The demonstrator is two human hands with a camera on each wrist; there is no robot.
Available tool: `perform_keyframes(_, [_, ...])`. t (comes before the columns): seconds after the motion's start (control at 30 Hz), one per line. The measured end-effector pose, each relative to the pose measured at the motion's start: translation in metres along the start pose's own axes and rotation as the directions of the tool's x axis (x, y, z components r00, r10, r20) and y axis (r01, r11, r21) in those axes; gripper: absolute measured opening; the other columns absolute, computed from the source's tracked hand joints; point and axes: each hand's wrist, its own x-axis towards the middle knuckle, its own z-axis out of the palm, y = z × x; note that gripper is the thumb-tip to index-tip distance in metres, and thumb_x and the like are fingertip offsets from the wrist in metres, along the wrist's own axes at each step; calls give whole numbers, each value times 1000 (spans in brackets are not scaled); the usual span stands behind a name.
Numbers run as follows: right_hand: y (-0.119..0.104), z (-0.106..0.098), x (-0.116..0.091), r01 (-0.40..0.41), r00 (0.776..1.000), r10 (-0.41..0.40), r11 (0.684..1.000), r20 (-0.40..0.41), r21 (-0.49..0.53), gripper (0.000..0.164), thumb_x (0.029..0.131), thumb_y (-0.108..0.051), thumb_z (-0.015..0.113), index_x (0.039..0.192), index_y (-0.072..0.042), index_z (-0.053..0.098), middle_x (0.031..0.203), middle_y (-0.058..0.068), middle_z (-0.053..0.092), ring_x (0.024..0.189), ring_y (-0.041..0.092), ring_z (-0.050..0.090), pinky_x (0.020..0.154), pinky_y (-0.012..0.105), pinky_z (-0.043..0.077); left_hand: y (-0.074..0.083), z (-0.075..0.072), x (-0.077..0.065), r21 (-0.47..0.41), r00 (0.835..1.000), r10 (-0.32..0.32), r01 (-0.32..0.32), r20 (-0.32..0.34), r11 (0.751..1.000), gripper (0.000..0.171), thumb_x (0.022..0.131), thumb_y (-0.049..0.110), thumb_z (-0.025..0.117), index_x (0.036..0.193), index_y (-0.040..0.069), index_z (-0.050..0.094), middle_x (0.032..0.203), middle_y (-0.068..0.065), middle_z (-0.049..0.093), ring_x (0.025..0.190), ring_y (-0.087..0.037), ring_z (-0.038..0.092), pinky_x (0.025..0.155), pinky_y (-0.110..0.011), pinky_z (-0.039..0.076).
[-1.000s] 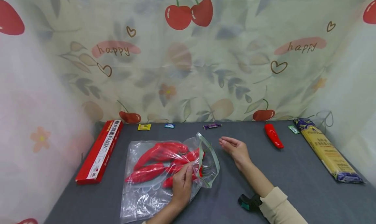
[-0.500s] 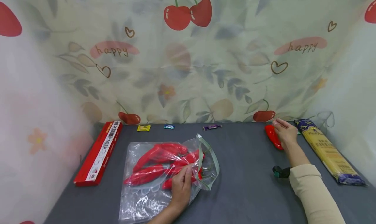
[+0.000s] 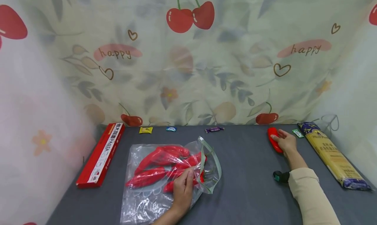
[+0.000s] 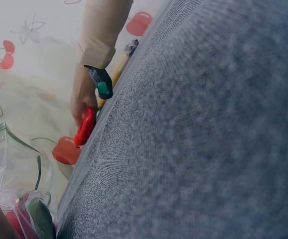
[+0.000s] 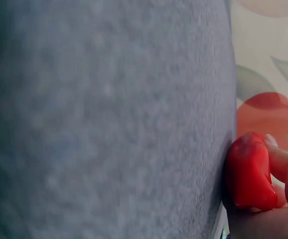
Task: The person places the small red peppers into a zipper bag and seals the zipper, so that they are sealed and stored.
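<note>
Clear, thin plastic bag (image 3: 141, 207), crinkled and full of bright highlights, with a loop of pale green edging (image 3: 217, 162) round its mouth. Through the film, several long red peppers (image 3: 148, 177), smooth-skinned and tapering, with green stems toward the mouth. Beneath, a dark grey counter (image 3: 244, 185), fine-woven and cloth-like in the wrist views. Left of the bag, a flat, long red pasta box (image 3: 100, 156); far right of it, a limp yellow packet (image 3: 331, 156) with dark blue ends. Beyond it, small shiny wrappers: yellow (image 3: 145, 130), blue (image 3: 171, 129) and purple (image 3: 214, 129).

Well to the right of the bag and farther back, a loose red pepper (image 3: 272, 132), glossy and rounded, gripped by the right hand (image 3: 287, 141), thumb across it and fingers on the other side; lifted or resting, impossible to tell. At the bag itself, left hand (image 3: 182, 189) pinching the plastic near the mouth, over the peppers.

Half a second ago, right hand just over the loose pepper's right side without a grip; now with thumb down on it. Left hand and bag much as before.
</note>
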Motion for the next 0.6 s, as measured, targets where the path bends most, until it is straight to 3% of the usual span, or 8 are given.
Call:
perform_keyframes(0.2, [-1, 3, -5, -17, 999, 17, 1000, 32, 0, 66, 91, -20, 54, 144, -2, 20, 146, 21, 26, 136, 34, 26, 109, 44, 27, 2, 1, 0, 0, 1000, 17, -17, -17, 1000, 27, 85, -8, 52, 99, 9, 67, 86, -3, 71, 75, -10, 63, 72, -18, 49])
perform_keyframes(0.33, [-10, 10, -13, -68, 998, 67, 980, 16, 185, 66, 89, -23, 58, 144, -8, 25, 148, 16, 27, 134, 27, 30, 110, 38, 30, 2, 1, -1, -9, 1000, -12, 12, -1, 1000, 24, 87, -6, 52, 99, 8, 67, 87, -4, 71, 78, -9, 64, 74, -16, 49])
perform_keyframes(0.43, [-21, 20, -29, -38, 999, 28, 920, 33, 391, 68, 87, -22, 61, 144, -13, 27, 150, 7, 29, 125, 17, 39, 100, 21, 40, 3, 0, -1, -18, 1000, -26, 26, 8, 999, 23, 87, -5, 51, 99, 7, 67, 85, -4, 70, 75, -10, 63, 71, -16, 48])
perform_keyframes(0.53, [-34, 34, -51, 65, 991, -117, 830, 59, 553, 68, 87, -15, 61, 145, -10, 25, 136, 3, 41, 108, 8, 47, 81, 10, 47, 3, -1, -1, -15, 1000, -21, 21, 7, 1000, 22, 87, -5, 51, 99, 7, 67, 82, -4, 70, 72, -11, 61, 69, -16, 47])
perform_keyframes(0.6, [-43, 44, -67, 135, 969, -235, 750, 71, 647, 69, 87, -7, 59, 145, -5, 22, 121, 2, 42, 99, 5, 50, 74, 10, 49, 2, -1, -1, -13, 1000, -19, 19, 5, 1000, 22, 87, -5, 51, 98, 7, 66, 80, -3, 69, 69, -11, 59, 67, -16, 47])
